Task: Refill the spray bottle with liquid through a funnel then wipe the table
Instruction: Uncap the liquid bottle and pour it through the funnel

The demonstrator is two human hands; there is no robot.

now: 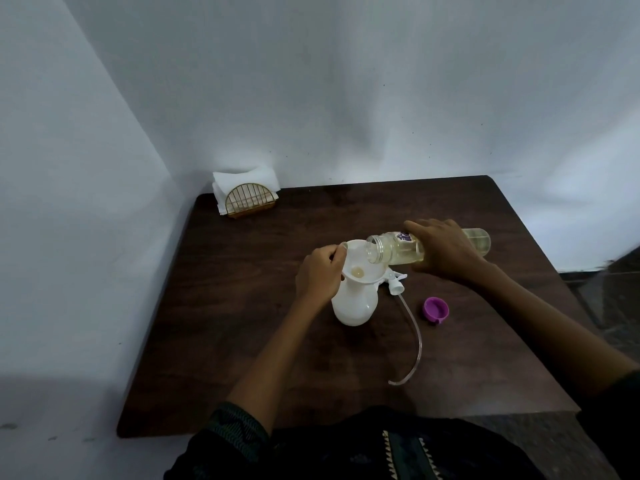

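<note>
Now the spray bottle [355, 303] stands upright near the middle of the table [242, 323], its long axis vertical, with a white funnel [360, 263] seated in its neck, wide mouth up, and a small pool of yellowish liquid at the funnel's throat. The left hand [320, 275] grips the funnel's rim on its left side, fingers curled over the edge. The right hand [441, 249] is wrapped round a clear refill bottle [398, 249] holding pale yellow liquid; this bottle lies almost horizontal, long axis running left to right, base to the right, open mouth pointing left and slightly down, just over the funnel's right rim. The sprayer head [498, 284] lies on the table just right of the spray bottle, its dip tube [414, 332] curving toward the person. A purple cap [435, 309] sits open side up, right of the tube. A napkin holder [250, 199] with white napkins stands in the far left corner
</note>
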